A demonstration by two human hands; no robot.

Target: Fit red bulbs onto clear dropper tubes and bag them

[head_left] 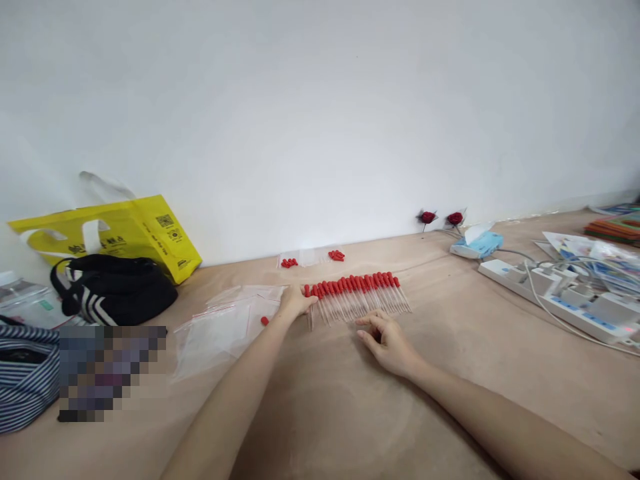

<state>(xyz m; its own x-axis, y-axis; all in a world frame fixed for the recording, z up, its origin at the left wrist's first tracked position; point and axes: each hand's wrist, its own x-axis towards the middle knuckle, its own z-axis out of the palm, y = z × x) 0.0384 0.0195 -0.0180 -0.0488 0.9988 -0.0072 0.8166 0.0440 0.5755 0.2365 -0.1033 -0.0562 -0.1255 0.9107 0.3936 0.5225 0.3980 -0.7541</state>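
Note:
A row of droppers [357, 293] with red rubber bulbs and thin clear tubes lies side by side on the brown tabletop, bulbs toward the wall. At the row's left end, my left hand [295, 303] has its thumb and fingers closed around the end dropper [308, 291] near its bulb. My right hand [387, 341] rests just in front of the tube tips, thumb and fingers apart, holding nothing. Left of my left forearm, a single red bulb [265, 321] sits by flat clear zip bags [215, 337].
By the wall are two small groups of red pieces [289, 263] on clear bags. A yellow bag [125, 230], black pouch [120, 287] and striped cloth item [25, 373] stand left. At right are two red roses [427, 217], tissues [477, 241] and a power strip [565, 303] with cables.

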